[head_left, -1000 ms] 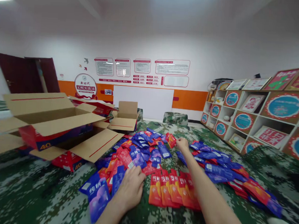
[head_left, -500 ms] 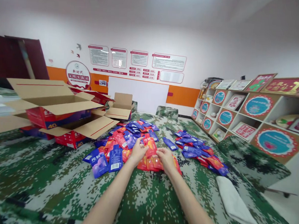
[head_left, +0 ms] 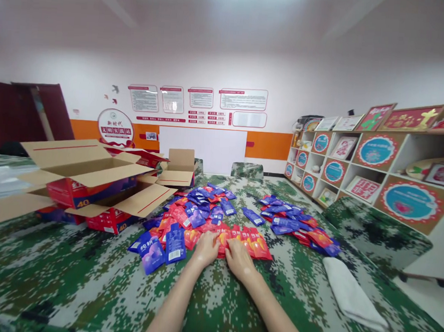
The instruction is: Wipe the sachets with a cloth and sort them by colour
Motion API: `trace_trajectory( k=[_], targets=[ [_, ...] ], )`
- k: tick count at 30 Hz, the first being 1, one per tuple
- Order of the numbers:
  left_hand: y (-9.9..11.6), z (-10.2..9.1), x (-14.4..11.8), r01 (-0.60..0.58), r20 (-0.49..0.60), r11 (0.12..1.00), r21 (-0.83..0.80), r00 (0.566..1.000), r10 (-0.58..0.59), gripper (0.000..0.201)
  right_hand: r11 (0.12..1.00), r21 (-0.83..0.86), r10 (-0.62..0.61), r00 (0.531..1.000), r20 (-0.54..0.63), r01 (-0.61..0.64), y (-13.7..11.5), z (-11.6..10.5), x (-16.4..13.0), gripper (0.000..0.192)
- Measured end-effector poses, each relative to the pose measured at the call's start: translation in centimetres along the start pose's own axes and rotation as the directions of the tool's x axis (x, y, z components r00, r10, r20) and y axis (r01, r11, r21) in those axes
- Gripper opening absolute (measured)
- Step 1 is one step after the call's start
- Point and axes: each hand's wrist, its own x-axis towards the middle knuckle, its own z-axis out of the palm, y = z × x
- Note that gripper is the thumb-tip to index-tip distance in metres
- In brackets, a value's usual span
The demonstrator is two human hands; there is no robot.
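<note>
1. I see my left hand (head_left: 206,248) and right hand (head_left: 239,254) lying flat, fingers spread, pressing the row of red packets (head_left: 245,239) on the camouflage table (head_left: 87,278); neither pinches anything.
2. The overlapped row could fan apart if I press unevenly.
3. The mixed pile (head_left: 194,212) touches the row's far edge, so blue packets (head_left: 152,252) might slide in.

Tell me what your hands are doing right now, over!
Left hand and right hand both flat on the row of red packets. Mixed red and blue packets heaped just behind. Open cardboard boxes off to the left, white cloth right.
</note>
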Motion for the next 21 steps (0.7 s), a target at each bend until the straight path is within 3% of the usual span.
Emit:
trace_trajectory(
  k=[6,11,14,16,21],
  targets=[
    [0.3,-0.1,-1.0,0.028,-0.015,0.984,0.175,1.0,-0.026,0.033,0.997,-0.063,-0.039,0.999,0.022,0.04,-0.2,-1.4,0.0,0.033],
    [1.2,-0.9,-1.7,-0.04,-0.06,0.959,0.282,0.996,0.06,0.039,0.994,-0.1,-0.038,0.999,-0.01,0.037,0.0,-2.5,1.1,0.036],
    [1.6,-1.0,-1.8,-0.185,0.032,0.935,0.304,0.982,0.184,0.05,0.989,-0.081,-0.126,0.991,-0.053,0.121,0.9,-1.9,2.4,0.044],
    [1.7,-0.9,-1.9,-0.269,0.126,0.912,0.309,0.962,0.241,0.053,0.982,-0.054,-0.182,0.983,0.004,0.182,1.5,-0.9,3.2,0.049],
    [1.1,-0.3,-2.0,-0.272,0.262,0.907,0.321,0.946,0.191,0.055,0.982,-0.005,-0.184,0.969,0.168,0.188,2.6,1.4,3.6,0.051]
  ],
)
